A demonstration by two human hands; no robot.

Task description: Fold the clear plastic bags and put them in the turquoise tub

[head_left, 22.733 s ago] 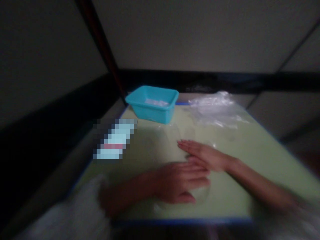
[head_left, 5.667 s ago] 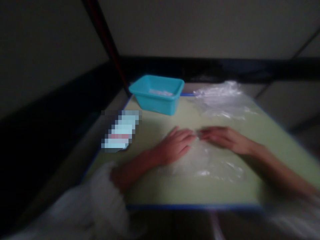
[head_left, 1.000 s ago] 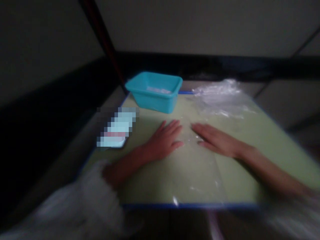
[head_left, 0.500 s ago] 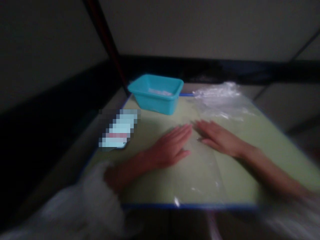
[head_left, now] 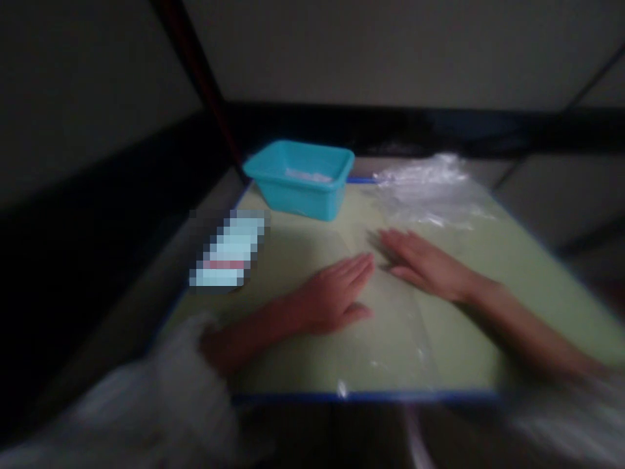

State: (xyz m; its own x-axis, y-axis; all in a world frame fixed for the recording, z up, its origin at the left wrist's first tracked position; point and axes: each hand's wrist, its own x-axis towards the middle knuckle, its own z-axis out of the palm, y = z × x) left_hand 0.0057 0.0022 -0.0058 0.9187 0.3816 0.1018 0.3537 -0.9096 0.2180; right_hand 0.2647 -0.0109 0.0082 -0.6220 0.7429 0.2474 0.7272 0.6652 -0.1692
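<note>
A clear plastic bag (head_left: 390, 345) lies flat on the pale green tabletop, its near end reaching the blue front edge. My left hand (head_left: 336, 294) rests palm down on the bag with fingers stretched out and the thumb apart. Just to the right, my right hand (head_left: 422, 264) is also palm down with its fingers extended, over the bag's right side. The fingertips of both hands point toward each other with a small gap between them. Neither hand grasps anything.
A turquoise plastic basket (head_left: 297, 195) with some pale content stands at the table's back left. Crumpled clear plastic bags (head_left: 434, 185) lie at the back right. A blurred-out, phone-like flat object (head_left: 228, 251) is near the left edge of the table (head_left: 512, 293).
My left hand has slid slightly toward me over the bag. The right hand stays nearly in place. The whole view has shifted a little.
</note>
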